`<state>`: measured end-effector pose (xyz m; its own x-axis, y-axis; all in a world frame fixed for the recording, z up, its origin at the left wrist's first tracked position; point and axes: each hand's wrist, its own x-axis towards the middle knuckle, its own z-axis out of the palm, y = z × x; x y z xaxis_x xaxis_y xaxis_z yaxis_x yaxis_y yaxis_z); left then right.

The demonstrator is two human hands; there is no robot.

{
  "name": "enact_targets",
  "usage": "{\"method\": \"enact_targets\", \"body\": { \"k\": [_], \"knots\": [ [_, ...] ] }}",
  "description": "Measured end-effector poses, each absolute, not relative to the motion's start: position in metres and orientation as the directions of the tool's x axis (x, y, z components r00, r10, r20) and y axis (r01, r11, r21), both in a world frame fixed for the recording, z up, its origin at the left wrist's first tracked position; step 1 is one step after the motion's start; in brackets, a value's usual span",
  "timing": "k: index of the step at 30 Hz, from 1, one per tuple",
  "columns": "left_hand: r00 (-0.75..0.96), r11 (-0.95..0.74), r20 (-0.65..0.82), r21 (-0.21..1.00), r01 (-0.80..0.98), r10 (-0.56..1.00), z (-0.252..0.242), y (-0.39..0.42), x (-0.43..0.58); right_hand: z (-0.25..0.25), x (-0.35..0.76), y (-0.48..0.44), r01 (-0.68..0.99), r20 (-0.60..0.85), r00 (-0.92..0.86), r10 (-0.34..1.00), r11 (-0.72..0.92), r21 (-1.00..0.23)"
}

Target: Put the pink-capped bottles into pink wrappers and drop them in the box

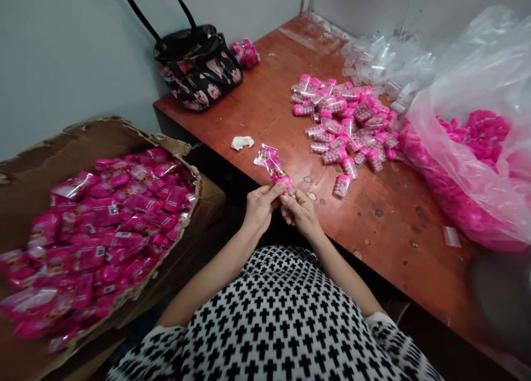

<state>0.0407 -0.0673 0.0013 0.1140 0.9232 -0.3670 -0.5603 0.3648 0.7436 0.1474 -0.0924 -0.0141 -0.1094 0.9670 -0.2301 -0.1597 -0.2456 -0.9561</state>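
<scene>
In front of my body, my left hand (261, 207) and my right hand (301, 210) pinch a small candy bottle (285, 181) between them at the table's near edge. Its pink cap points away from me, and my left thumb presses close to it. My right fingers close round the lower part, where pink beads partly show. A printed pink packet (274, 165) stretches from the cap toward the table; whether it is attached is unclear. To the right lies a heap of pink-capped bottles (332, 125) filled with beads, one bottle (342, 186) lying nearest my hands.
At left stands a torn-edged cardboard box (199, 190) with many pink packets (133, 207). A flowered handbag (207, 74) and more pink packets (245, 53) sit at the back. Crumpled white tissue (242, 142), clear tubes (373, 60) and a plastic bag (448, 102) of pink caps rest on the table.
</scene>
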Motion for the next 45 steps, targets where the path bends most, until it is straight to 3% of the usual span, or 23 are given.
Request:
{"method": "enact_targets", "body": {
  "k": [3,9,15,18,21,25,28,32,38,45],
  "knots": [
    [0.101,0.361,-0.371,0.745,-0.562,0.923,0.001,-0.069,0.038,-0.015,0.146,-0.093,-0.22,-0.27,-0.141,0.952,-0.296,-0.929],
    [0.073,0.351,-0.378,0.751,-0.559,0.923,0.002,-0.063,0.039,-0.016,0.143,-0.094,0.025,-0.139,-0.008,0.99,-0.138,-0.99],
    [0.23,0.421,-0.352,0.739,-0.526,0.907,-0.006,-0.063,0.03,-0.016,0.138,-0.095,-0.347,-0.289,-0.197,0.937,-0.342,-0.873],
    [0.234,0.424,-0.354,0.777,-0.466,0.906,-0.006,-0.065,0.023,-0.017,0.138,-0.096,-0.195,-0.27,-0.145,0.952,-0.296,-0.935],
    [0.118,0.355,-0.336,0.843,-0.404,0.934,-0.006,-0.068,0.023,-0.018,0.139,-0.095,0.012,-0.194,-0.051,0.98,-0.194,-0.981],
    [-0.002,0.286,-0.304,0.896,-0.339,0.953,-0.005,-0.073,0.028,-0.016,0.141,-0.091,-0.23,-0.286,-0.197,0.938,-0.328,-0.916],
    [0.048,0.287,-0.293,0.87,-0.401,0.955,-0.003,-0.077,0.031,-0.013,0.141,-0.091,-0.358,-0.31,-0.274,0.911,-0.395,-0.846],
    [0.09,0.299,-0.301,0.779,-0.551,0.949,0.0,-0.074,0.03,-0.014,0.14,-0.093,-0.234,-0.278,-0.239,0.93,-0.333,-0.913],
    [0.07,0.357,-0.382,0.765,-0.536,0.922,-0.001,-0.069,0.035,-0.018,0.138,-0.097,0.001,-0.193,-0.079,0.978,-0.194,-0.981],
    [0.005,0.315,-0.353,0.828,-0.465,0.935,-0.002,-0.082,0.04,-0.017,0.134,-0.1,-0.374,-0.334,-0.208,0.92,-0.39,-0.842]
  ]
}}
